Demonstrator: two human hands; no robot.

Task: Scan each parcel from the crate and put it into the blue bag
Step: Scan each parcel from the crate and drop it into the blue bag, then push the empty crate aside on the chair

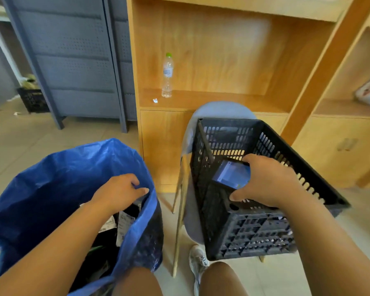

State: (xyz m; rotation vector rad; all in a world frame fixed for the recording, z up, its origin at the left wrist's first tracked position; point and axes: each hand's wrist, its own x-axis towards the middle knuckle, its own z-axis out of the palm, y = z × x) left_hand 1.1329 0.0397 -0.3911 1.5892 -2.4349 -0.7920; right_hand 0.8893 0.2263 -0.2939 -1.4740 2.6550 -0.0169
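Note:
A big blue bag point(58, 178) stands open on the floor at lower left, with dark parcels bearing white labels point(124, 226) inside it. My left hand point(121, 192) grips the bag's right rim. A black slotted crate point(263, 231) sits tilted on a grey chair point(220, 110) at centre right; I see no parcel inside it. My right hand point(269, 180) holds a handheld scanner with a lit screen point(231, 174) over the crate's inside.
A wooden shelf unit point(222, 50) rises behind the chair, with a clear water bottle point(167, 75) on its ledge. Grey metal shelving point(73, 60) stands at back left beside another black crate point(33, 100). My knees and one shoe point(198, 261) show at the bottom.

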